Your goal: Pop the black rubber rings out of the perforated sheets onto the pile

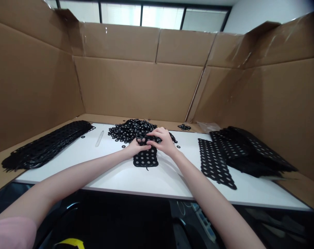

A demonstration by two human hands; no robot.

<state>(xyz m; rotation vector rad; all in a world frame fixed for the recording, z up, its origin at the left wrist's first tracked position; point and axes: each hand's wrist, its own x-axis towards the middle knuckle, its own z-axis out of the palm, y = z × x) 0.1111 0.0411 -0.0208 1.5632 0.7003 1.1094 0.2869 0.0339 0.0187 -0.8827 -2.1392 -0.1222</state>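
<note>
Between both hands is a black rubber sheet with rows of round holes (145, 159), its near end lying on the white table and its upper part lifted. My left hand (136, 148) pinches the sheet's left side, thumb pointing right. From the right, my right hand (164, 141) grips its upper edge with bent fingers. Just behind the hands lies a heap of small black rings (131, 129). Fingers partly cover the sheet's top, so I cannot see exactly how it folds there.
A thick stack of black perforated strips (50, 143) lies at the left, near a clear plastic tube (99, 139). At the right, a single perforated sheet (215, 162) lies beside a larger pile of sheets (245, 148). Cardboard walls (138, 86) surround the white table (112, 178).
</note>
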